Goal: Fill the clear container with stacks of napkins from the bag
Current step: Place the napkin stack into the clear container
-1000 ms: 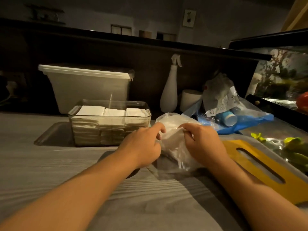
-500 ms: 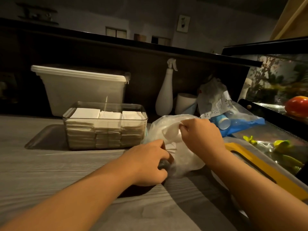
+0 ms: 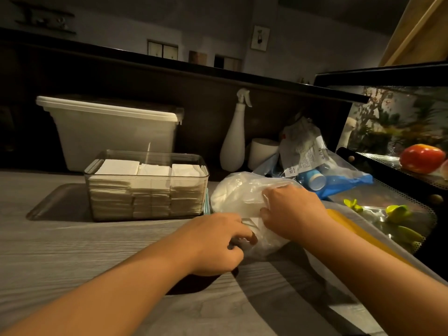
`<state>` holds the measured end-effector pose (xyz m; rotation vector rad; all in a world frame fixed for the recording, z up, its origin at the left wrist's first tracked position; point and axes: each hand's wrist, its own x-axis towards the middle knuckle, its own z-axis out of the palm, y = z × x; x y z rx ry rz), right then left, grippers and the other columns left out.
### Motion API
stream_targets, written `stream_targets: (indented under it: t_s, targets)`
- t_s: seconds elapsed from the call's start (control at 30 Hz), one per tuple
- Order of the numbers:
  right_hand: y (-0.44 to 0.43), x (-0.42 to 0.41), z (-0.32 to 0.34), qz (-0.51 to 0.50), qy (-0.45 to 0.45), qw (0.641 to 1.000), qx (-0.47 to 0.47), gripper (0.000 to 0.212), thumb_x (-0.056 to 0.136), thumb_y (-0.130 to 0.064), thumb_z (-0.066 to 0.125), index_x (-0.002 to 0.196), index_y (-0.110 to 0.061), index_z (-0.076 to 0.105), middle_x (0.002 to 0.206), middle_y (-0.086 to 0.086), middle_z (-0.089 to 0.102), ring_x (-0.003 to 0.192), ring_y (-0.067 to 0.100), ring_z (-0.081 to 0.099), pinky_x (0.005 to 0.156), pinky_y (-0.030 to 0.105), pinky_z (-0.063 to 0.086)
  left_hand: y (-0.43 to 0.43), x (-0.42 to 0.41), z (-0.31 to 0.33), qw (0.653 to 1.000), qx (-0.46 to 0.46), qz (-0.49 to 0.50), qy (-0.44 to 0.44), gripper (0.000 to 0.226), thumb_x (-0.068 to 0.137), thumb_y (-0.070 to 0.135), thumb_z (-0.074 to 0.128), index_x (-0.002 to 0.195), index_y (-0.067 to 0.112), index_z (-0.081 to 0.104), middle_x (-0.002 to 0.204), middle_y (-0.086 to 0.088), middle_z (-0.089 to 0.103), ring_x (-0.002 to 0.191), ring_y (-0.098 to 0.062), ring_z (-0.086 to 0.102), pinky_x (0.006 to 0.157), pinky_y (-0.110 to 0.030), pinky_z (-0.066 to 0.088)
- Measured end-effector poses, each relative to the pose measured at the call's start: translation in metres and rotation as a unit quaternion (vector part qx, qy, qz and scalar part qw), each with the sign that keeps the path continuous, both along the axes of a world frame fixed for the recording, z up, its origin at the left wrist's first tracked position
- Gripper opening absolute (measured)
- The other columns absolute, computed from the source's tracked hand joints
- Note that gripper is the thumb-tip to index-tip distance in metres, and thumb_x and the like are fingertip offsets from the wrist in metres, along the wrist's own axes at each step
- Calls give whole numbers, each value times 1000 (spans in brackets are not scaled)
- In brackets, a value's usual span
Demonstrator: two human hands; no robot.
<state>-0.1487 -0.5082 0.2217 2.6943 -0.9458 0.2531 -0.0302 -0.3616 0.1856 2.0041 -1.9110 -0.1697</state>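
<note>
Right hand [image 3: 293,212] lower, fingers [image 3: 268,211] seemingly inside bag [image 3: 237,192]

Single head-worn wide-angle view, looking forward and down over grey counter [image 3: 72,251], sitting close, forearms filling 6 o'clock edge, left hand [image 3: 218,241] and right hand [image 3: 291,212] gripping bag [image 3: 237,192] at centre, clear container [image 3: 155,155] at 10 o'clock.

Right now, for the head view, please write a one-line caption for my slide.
Left hand and right hand grip the plastic bag beside the clear container holding napkin stacks.
</note>
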Motion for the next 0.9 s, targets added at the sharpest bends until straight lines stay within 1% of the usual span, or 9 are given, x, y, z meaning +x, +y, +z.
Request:
stream_targets:
  t_s: [0.1,0.17,0.23,0.3,0.4,0.5,0.6,0.8,0.9]
  targets:
    - [2,6,0,48,6,997,54,37,94,-43,51,126,-23,54,119,2,64,103,21,58,90,38,50,2,1,1,999,-21,30,-4,36,87,27,52,119,42,62,108,18,52,99,-9,52,85,-33,52]
    - [3,10,-6,69,-6,992,105,48,94,-48,53,134,-20,52,127,2,62,111,20,58,95,36,49,3,2,1,998,-38,54,-7,34,85,25,52,113,40,63,110,19,52,98,-8,52,85,-34,52]
    - [2,12,-14,87,-8,989,122,57,90,-54,58,134,-18,51,128,2,60,108,17,56,94,33,49,4,4,2,995,-53,79,-2,30,84,22,53,105,41,64,108,19,53,95,-7,53,84,-33,52]
    - [0,13,-20,93,-3,987,132,62,88,-53,59,138,-19,47,131,1,59,108,16,56,93,32,49,4,8,2,993,-57,103,1,28,84,22,54,101,40,65,104,18,54,93,-7,54,84,-35,53]
    - [-2,14,-17,85,23,985,148,70,89,-45,58,150,-22,35,141,1,54,122,20,54,101,35,47,4,11,1,991,-43,127,-12,28,84,24,54,104,41,63,101,18,55,93,-9,56,85,-36,53]
    - [-4,16,-9,92,30,987,128,54,94,-43,56,143,-24,43,130,2,60,115,21,56,101,36,45,5,12,1,989,-35,142,-28,32,83,25,52,107,44,61,97,16,59,91,-11,58,82,-36,54]
    - [-9,16,-7,93,-22,988,120,42,98,-31,50,139,-25,49,126,4,63,112,22,56,100,36,45,5,12,2,988,-26,150,-36,34,83,26,51,108,45,62,101,15,64,93,-14,60,84,-37,54]
    - [-14,7,-13,104,-105,974,170,40,102,-25,41,140,-27,50,129,6,62,111,21,56,93,36,45,5,11,1,988,-16,152,-26,34,85,27,53,112,45,63,108,13,64,97,-13,60,87,-38,55]
    - [-13,6,-15,101,-107,973,176,42,103,-28,41,145,-27,44,131,5,60,108,19,57,93,33,47,4,11,0,989,-18,148,-20,37,86,27,53,118,46,57,93,13,59,91,-15,61,83,-40,56]
